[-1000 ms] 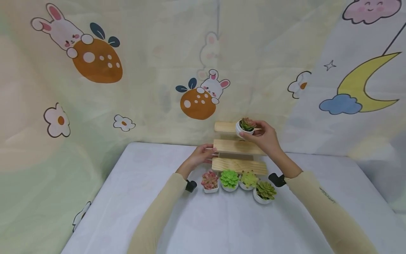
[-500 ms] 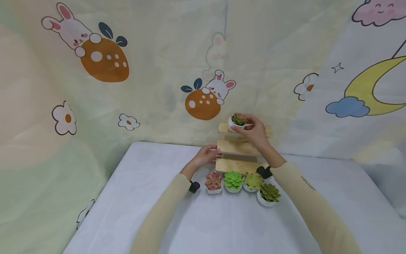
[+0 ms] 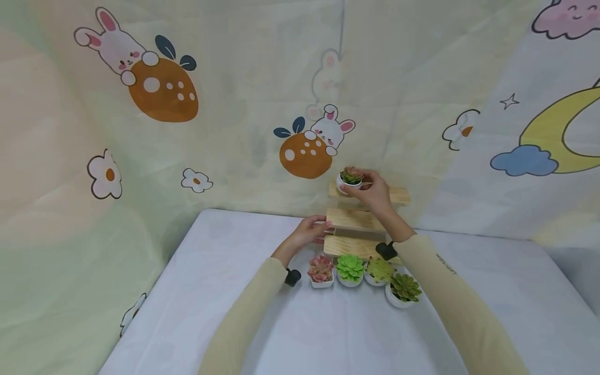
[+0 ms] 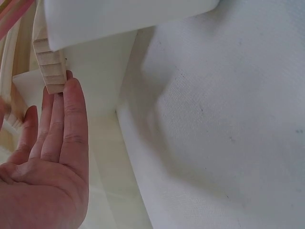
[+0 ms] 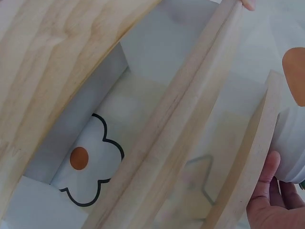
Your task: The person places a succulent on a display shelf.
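Head view: right hand (image 3: 376, 195) has thumb and fingers curled round a white round pot (image 3: 344, 184), at the left part of the wooden rack's top slat (image 3: 400, 196); can't tell if the base touches wood. Left hand (image 3: 302, 235), fingers nearly straight, touches the left end of the middle slat (image 3: 352, 220). Held pot carries a rosette succulent (image 3: 350, 175), reddish above, green below, facing up. Four other potted succulents (image 3: 350, 269) sit on the bench (image 3: 323, 333) in front of the bottom slat (image 3: 350, 247).
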A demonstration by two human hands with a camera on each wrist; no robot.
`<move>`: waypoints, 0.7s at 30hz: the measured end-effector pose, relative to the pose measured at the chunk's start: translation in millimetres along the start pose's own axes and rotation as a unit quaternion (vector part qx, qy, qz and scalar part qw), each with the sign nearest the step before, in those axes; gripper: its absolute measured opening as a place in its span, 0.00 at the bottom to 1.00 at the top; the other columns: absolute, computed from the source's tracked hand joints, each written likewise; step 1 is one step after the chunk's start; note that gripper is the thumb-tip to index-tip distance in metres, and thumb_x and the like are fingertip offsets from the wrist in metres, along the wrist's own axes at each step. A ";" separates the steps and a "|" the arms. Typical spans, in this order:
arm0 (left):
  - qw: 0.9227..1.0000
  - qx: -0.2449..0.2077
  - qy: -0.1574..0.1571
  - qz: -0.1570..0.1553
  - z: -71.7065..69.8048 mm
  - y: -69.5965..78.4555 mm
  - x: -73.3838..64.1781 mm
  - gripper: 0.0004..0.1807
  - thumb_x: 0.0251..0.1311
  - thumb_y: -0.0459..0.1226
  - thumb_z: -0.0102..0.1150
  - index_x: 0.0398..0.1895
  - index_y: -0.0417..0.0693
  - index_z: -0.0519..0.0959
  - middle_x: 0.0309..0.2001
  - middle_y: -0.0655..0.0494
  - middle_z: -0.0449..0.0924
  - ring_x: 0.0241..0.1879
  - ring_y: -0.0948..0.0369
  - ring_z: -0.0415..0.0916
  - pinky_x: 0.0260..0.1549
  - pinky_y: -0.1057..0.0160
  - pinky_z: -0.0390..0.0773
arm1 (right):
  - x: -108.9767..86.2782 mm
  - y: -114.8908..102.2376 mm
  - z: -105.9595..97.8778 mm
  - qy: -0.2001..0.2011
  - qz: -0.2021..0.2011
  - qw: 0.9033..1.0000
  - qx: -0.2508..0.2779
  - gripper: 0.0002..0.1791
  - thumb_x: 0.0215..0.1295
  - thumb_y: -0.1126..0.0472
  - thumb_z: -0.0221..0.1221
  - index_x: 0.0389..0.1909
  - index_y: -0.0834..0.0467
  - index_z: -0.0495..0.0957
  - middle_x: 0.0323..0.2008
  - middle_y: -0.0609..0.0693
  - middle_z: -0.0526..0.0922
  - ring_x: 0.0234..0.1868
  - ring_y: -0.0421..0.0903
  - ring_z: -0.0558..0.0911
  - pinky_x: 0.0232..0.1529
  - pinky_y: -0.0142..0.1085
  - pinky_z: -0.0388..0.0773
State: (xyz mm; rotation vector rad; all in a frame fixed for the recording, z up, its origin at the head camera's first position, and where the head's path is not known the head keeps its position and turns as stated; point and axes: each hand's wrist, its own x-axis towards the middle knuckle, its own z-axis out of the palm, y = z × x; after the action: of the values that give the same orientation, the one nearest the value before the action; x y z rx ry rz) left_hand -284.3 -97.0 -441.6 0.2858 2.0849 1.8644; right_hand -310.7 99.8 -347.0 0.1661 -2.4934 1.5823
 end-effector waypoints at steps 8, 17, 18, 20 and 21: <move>1.000 0.010 0.003 -0.002 2.1 0.6 -0.8 0.26 0.73 0.42 0.51 0.66 0.33 0.67 0.58 0.33 0.75 0.55 0.43 0.78 0.47 0.52 0.82 | 1.5 1.0 -1.9 -0.014 0.003 1.000 -0.022 0.38 0.56 0.49 0.70 0.63 0.63 0.68 0.53 0.60 0.76 0.46 0.51 0.76 0.38 0.31 0.74; 1.000 0.005 0.004 0.001 3.1 3.3 -2.2 0.26 0.73 0.42 0.50 0.66 0.32 0.66 0.58 0.31 0.75 0.55 0.42 0.77 0.47 0.51 0.83 | 1.9 3.9 1.2 -0.012 0.000 1.000 -0.021 0.36 0.58 0.51 0.69 0.63 0.62 0.69 0.52 0.59 0.75 0.43 0.49 0.73 0.38 0.30 0.72; 1.000 0.007 0.004 0.001 3.2 3.5 -2.3 0.26 0.73 0.42 0.50 0.66 0.32 0.66 0.58 0.31 0.75 0.55 0.42 0.77 0.47 0.51 0.83 | 1.7 4.1 1.4 -0.012 -0.001 1.000 -0.021 0.36 0.58 0.51 0.69 0.63 0.62 0.68 0.52 0.59 0.75 0.43 0.49 0.73 0.38 0.31 0.72; 1.000 0.007 0.005 -0.001 3.2 3.0 -2.1 0.26 0.73 0.41 0.50 0.66 0.32 0.66 0.58 0.31 0.75 0.55 0.42 0.77 0.47 0.51 0.83 | 1.6 5.1 1.8 -0.012 -0.001 1.000 -0.021 0.35 0.58 0.51 0.69 0.63 0.62 0.68 0.52 0.59 0.75 0.43 0.49 0.73 0.38 0.30 0.72; 1.000 0.008 0.005 -0.002 3.1 2.7 -1.8 0.26 0.73 0.42 0.50 0.66 0.32 0.65 0.58 0.31 0.75 0.56 0.43 0.77 0.47 0.51 0.83 | 1.4 5.4 1.9 -0.013 -0.003 1.000 -0.021 0.36 0.58 0.52 0.70 0.63 0.62 0.68 0.52 0.59 0.75 0.43 0.49 0.73 0.38 0.30 0.71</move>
State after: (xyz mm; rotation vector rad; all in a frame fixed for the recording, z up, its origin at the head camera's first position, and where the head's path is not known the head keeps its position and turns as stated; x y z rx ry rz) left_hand -281.7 -94.5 -439.0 0.2758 2.1057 1.8525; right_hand -313.2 100.5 -352.3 0.1900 -2.5408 1.5332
